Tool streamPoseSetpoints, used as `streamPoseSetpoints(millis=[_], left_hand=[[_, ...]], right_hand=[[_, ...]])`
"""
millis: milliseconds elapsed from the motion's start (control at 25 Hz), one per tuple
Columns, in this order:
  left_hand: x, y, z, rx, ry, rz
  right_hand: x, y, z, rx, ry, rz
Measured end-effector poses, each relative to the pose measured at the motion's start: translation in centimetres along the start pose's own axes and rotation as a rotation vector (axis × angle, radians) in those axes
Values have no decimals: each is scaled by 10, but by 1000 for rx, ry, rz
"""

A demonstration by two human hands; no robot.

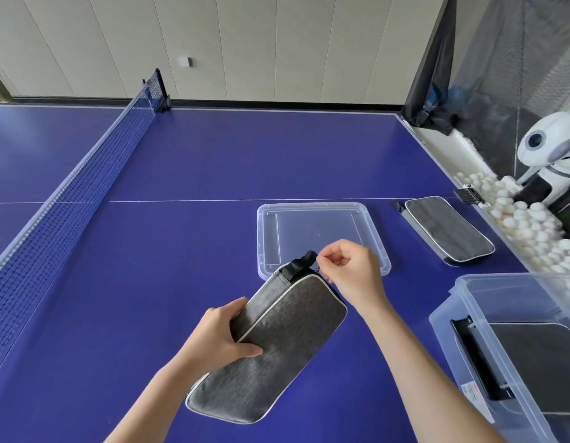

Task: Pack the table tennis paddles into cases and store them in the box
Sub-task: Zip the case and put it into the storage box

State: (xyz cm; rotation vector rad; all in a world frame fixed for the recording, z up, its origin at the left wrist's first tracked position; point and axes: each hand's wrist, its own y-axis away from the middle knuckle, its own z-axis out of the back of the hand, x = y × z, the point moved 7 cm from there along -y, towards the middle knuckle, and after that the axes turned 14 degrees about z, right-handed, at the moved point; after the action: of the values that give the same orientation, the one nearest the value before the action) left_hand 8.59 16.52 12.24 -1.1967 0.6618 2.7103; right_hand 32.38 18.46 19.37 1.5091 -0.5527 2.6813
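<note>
Two hands are holding a grey case (277, 340) over the near middle of the table (197, 161). The left hand (218, 338) is gripping its long side with curled fingers (237, 307); the right hand (350, 271) is pinching its far corner beside the strap (301, 263). A second case (449, 233) is lying near the right edge, the box (462, 318) at the near right corner.

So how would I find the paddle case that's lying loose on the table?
On the blue table tennis table, follow the right edge to the heap of white balls. Just right of the flat clear lid lies a grey case. Unlike the held case or the case inside the clear box, it lies flat on the table, untouched.
</note>
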Motion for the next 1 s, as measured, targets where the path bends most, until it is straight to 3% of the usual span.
streamPoseSetpoints(millis=[440, 680, 800, 920, 1000], left_hand=[[-8, -8, -6, -28, -59, 11], [4, -3, -9, 31, 253, 84], [14, 1, -11, 78, 489, 142], [24, 3, -7, 100, 732, 186], [28, 2, -3, 98, 853, 207]], right_hand=[[37, 6, -27, -15, 26, 167], [34, -2, -31, 7, 24, 196], [23, 3, -20, -70, 99, 231], [-13, 24, -6, -180, -21, 48], [-42, 48, -13, -121, -175, -180]])
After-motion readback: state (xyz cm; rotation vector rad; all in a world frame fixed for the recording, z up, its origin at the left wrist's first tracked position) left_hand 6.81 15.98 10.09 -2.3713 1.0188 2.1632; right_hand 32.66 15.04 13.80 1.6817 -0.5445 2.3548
